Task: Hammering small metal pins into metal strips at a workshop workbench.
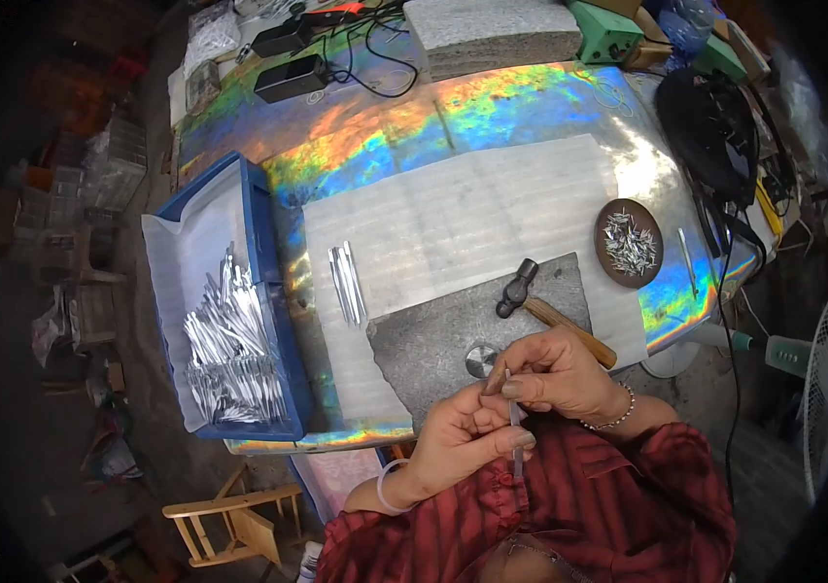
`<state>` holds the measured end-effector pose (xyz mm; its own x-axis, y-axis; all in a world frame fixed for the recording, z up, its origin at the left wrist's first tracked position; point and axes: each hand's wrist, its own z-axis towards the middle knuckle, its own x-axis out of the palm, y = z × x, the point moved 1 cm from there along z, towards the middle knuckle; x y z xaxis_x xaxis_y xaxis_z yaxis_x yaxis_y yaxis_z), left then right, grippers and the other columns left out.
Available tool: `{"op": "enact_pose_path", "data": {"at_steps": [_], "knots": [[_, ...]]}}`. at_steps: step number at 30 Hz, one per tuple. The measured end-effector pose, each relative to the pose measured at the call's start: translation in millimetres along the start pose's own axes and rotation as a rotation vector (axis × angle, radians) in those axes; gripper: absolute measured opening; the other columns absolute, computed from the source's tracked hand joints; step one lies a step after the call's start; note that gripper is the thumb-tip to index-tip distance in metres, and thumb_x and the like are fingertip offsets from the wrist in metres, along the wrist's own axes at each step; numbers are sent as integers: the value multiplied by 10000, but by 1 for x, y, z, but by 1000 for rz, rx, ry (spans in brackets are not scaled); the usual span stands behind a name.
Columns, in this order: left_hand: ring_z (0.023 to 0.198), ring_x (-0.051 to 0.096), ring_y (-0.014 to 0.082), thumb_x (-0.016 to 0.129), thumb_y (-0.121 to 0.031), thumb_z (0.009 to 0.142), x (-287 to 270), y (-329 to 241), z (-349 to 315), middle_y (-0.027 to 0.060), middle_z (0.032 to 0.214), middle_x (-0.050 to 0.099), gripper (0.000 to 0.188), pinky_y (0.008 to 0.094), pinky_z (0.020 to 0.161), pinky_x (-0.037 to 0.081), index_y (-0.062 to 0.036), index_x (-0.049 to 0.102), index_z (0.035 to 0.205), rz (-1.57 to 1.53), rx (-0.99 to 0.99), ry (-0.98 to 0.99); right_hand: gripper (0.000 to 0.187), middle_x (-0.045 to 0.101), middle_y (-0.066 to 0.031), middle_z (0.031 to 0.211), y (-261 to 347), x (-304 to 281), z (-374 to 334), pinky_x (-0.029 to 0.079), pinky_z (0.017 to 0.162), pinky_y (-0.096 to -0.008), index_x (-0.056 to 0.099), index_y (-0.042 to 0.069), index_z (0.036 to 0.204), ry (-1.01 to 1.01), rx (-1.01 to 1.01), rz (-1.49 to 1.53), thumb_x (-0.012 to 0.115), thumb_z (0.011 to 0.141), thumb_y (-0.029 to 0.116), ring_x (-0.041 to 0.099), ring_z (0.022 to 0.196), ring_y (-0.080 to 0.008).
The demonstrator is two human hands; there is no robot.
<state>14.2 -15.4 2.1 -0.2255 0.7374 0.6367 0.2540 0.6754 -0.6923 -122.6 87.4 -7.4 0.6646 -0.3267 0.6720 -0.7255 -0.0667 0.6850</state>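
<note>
Both of my hands are raised over the near edge of the table, close together in front of my body. A slim silver metal strip (518, 457) stands nearly upright between them. My left hand (467, 437) pinches its lower part between thumb and fingers. The fingers of my right hand (565, 379) close on its upper end. Just beyond them, a round metal disc (481, 360) rests on a grey stone slab (433, 340). A ball-peen hammer (565, 325) with a wooden handle lies across the slab's right side, its head pointing away from me.
A blue tray (283, 360) at left holds many silver strips on white lining. Several more strips (345, 282) lie on the white sheet (453, 214). At right sits a brown bowl (601, 255) of small metal pieces. Black adapters (291, 80) and a stone block (492, 34) stand at the back.
</note>
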Motion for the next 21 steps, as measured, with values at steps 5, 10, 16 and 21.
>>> {"op": "enact_pose_path", "data": {"at_steps": [5,10,16,21], "knots": [[715,587,60,581,19,839,-2,2,-1,37,787,609,233,187,635,465,9,474,1046,71,30,-62,97,615,-83,784,-2,4,4,322,407,-159,606,-18,874,-88,6,5,627,812,53,430,487,-33],[712,586,58,571,15,847,-4,0,-1,32,784,610,226,189,637,461,14,469,1048,127,8,-69,92,586,-8,732,0,5,4,337,457,-156,611,-2,906,-62,6,-37,597,850,70,456,550,-10],[858,617,148,483,-18,902,-7,4,-1,91,898,626,240,256,743,506,29,430,1131,55,-27,1,81,582,-7,718,-2,5,3,426,532,-164,573,3,853,-96,-21,-152,628,827,56,536,617,-24],[902,615,203,452,-51,920,-9,-1,0,139,968,613,257,283,776,503,24,416,1164,-3,-53,47,116,553,10,687,0,8,5,405,513,-161,541,15,806,-112,-37,-224,645,817,65,518,600,-14]]}}
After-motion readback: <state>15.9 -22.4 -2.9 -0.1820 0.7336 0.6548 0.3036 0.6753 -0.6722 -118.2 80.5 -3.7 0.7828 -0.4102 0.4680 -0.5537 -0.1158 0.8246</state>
